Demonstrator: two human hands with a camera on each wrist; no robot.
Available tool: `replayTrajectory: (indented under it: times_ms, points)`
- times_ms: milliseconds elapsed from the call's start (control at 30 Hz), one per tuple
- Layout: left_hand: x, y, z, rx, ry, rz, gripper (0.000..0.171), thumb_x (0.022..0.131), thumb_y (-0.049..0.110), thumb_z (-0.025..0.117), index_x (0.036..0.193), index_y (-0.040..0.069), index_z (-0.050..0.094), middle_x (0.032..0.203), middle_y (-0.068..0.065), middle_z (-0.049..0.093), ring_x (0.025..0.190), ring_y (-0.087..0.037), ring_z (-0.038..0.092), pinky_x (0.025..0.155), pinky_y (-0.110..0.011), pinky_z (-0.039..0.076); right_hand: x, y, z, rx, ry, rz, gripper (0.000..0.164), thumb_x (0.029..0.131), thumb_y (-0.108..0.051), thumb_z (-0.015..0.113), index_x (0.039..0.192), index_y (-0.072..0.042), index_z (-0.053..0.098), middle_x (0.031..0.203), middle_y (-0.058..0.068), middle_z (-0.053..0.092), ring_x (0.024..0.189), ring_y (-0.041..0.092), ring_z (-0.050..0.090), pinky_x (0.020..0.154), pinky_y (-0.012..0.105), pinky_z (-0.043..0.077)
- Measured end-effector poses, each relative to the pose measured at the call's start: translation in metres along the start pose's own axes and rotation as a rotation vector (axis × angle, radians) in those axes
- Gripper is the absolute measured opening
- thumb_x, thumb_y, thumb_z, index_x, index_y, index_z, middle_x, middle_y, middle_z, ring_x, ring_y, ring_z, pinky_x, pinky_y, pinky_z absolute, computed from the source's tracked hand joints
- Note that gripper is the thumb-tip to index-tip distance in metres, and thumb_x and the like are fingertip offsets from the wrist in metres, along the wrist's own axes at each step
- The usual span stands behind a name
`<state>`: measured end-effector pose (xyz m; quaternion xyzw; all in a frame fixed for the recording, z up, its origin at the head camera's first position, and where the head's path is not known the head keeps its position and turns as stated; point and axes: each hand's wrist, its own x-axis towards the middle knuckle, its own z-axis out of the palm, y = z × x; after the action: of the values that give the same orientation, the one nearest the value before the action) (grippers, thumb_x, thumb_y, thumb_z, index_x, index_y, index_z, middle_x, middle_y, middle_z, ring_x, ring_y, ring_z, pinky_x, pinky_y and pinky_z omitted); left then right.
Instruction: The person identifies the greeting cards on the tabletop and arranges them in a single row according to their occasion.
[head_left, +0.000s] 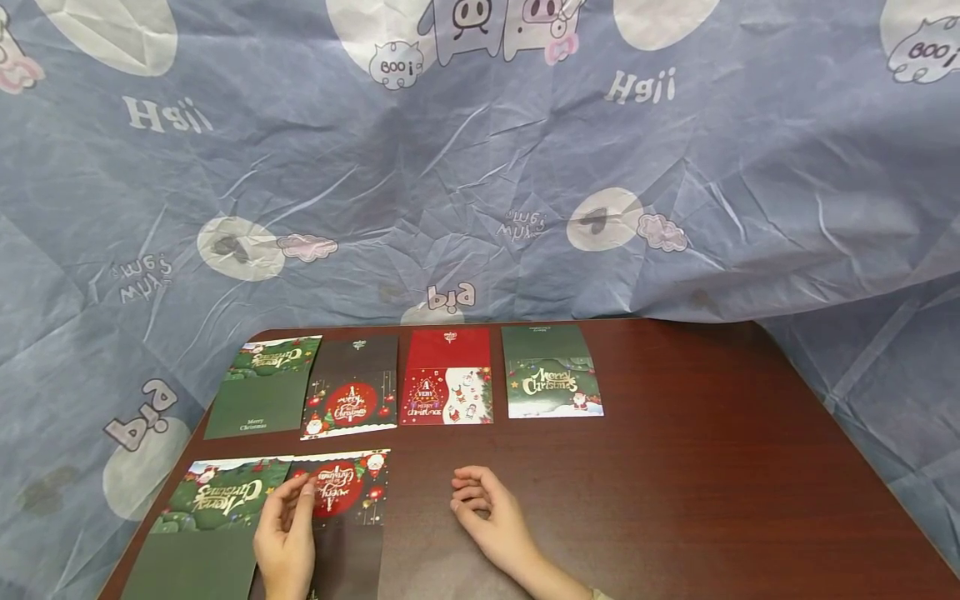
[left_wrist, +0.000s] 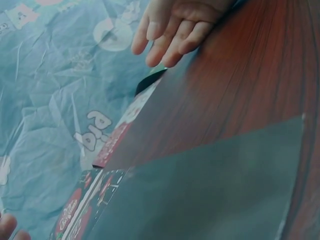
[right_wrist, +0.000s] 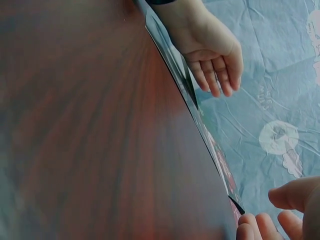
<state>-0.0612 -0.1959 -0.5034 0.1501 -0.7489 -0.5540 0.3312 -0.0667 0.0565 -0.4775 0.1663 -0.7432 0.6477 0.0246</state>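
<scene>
Looks like arranging cards (head_left: 201,523), with left hand (head_left: 287,529) and right hand (head_left: 491,517) half-open, empty; can't tell left-side contact. Next: pinch an edge.

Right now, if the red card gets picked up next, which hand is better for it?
Probably the right hand: it's empty and nearer the red card. The left hand is farther away, over the front cards.

Smooth paper cards (head_left: 448,379) — slightly glossy, polished wood-grain table (head_left: 690,475), crinkled cloth-like backdrop (head_left: 450,175) — faintly shiny
</scene>
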Motion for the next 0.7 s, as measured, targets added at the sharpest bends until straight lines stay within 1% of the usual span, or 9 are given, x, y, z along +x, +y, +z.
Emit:
replayTrajectory:
  times_ms: [100, 200, 267, 367, 400, 467, 600, 633, 700]
  points:
    - [0.002, -0.001, -0.002, 0.027, 0.011, -0.002, 0.02, 0.093, 0.005, 0.058, 0.11, -0.004, 0.062, 0.091, 0.01, 0.06, 0.081, 0.0, 0.06, 0.069, -0.007, 0.045, -0.001, 0.013, 0.005, -0.024, -0.01, -0.016, 0.031, 0.084, 0.006, 0.063, 0.113, 0.005, 0.054, 0.106, 0.021, 0.061, 0.088, 0.033, 0.062, 0.074, 0.027, 0.053]
    - [0.003, -0.001, -0.005, 0.014, 0.031, -0.005, 0.02, 0.092, 0.004, 0.058, 0.109, -0.006, 0.062, 0.09, 0.012, 0.061, 0.081, 0.002, 0.06, 0.07, -0.007, 0.045, -0.003, 0.024, 0.009, -0.044, -0.029, -0.031, 0.031, 0.085, 0.001, 0.064, 0.115, 0.003, 0.054, 0.108, 0.017, 0.061, 0.09, 0.027, 0.062, 0.075, 0.026, 0.053]
    - [0.004, 0.0, -0.008, 0.003, 0.049, -0.007, 0.019, 0.092, 0.003, 0.057, 0.107, -0.008, 0.062, 0.089, 0.013, 0.062, 0.081, 0.002, 0.06, 0.07, -0.007, 0.045, -0.004, 0.027, 0.012, -0.057, -0.041, -0.046, 0.031, 0.086, -0.002, 0.064, 0.115, 0.002, 0.054, 0.108, 0.015, 0.061, 0.09, 0.023, 0.063, 0.075, 0.025, 0.053]
    - [0.005, 0.001, -0.012, 0.007, 0.081, -0.005, 0.019, 0.092, 0.003, 0.058, 0.105, -0.009, 0.062, 0.087, 0.016, 0.063, 0.08, 0.002, 0.061, 0.07, -0.006, 0.045, -0.006, 0.029, 0.017, -0.067, -0.061, -0.067, 0.031, 0.086, -0.004, 0.065, 0.115, 0.001, 0.054, 0.108, 0.014, 0.062, 0.09, 0.021, 0.063, 0.075, 0.025, 0.053]
    - [0.005, 0.005, -0.013, 0.014, 0.089, -0.005, 0.018, 0.092, 0.002, 0.058, 0.105, -0.01, 0.062, 0.086, 0.017, 0.063, 0.079, 0.003, 0.061, 0.07, -0.006, 0.045, -0.007, 0.029, 0.019, -0.07, -0.068, -0.074, 0.031, 0.086, -0.004, 0.065, 0.115, 0.001, 0.054, 0.109, 0.014, 0.062, 0.09, 0.021, 0.063, 0.075, 0.024, 0.053]
    - [0.005, 0.004, -0.015, 0.017, 0.105, -0.007, 0.018, 0.091, 0.002, 0.058, 0.104, -0.01, 0.062, 0.085, 0.019, 0.063, 0.078, 0.004, 0.061, 0.069, -0.006, 0.045, -0.008, 0.028, 0.022, -0.073, -0.079, -0.086, 0.031, 0.086, -0.003, 0.064, 0.115, 0.0, 0.054, 0.109, 0.014, 0.062, 0.09, 0.022, 0.064, 0.074, 0.024, 0.053]
    - [0.006, 0.005, -0.017, 0.028, 0.119, -0.024, 0.019, 0.091, 0.003, 0.059, 0.104, -0.01, 0.062, 0.084, 0.019, 0.062, 0.077, 0.004, 0.06, 0.068, -0.006, 0.045, -0.009, 0.025, 0.027, -0.065, -0.101, -0.101, 0.031, 0.088, -0.005, 0.063, 0.116, -0.001, 0.053, 0.112, 0.014, 0.061, 0.092, 0.023, 0.064, 0.075, 0.024, 0.053]
    - [0.007, 0.001, -0.018, 0.035, 0.122, -0.027, 0.019, 0.091, 0.004, 0.059, 0.104, -0.009, 0.063, 0.084, 0.019, 0.063, 0.078, 0.003, 0.06, 0.068, -0.006, 0.045, -0.009, 0.025, 0.028, -0.061, -0.104, -0.104, 0.03, 0.088, -0.005, 0.063, 0.116, -0.001, 0.053, 0.112, 0.014, 0.061, 0.092, 0.024, 0.064, 0.076, 0.025, 0.053]
    - [0.006, 0.002, -0.018, 0.045, 0.123, -0.034, 0.019, 0.092, 0.005, 0.059, 0.104, -0.008, 0.063, 0.084, 0.019, 0.062, 0.077, 0.002, 0.06, 0.067, -0.006, 0.044, -0.009, 0.023, 0.03, -0.056, -0.107, -0.108, 0.03, 0.089, -0.006, 0.062, 0.117, -0.001, 0.053, 0.113, 0.015, 0.061, 0.093, 0.025, 0.064, 0.076, 0.026, 0.053]
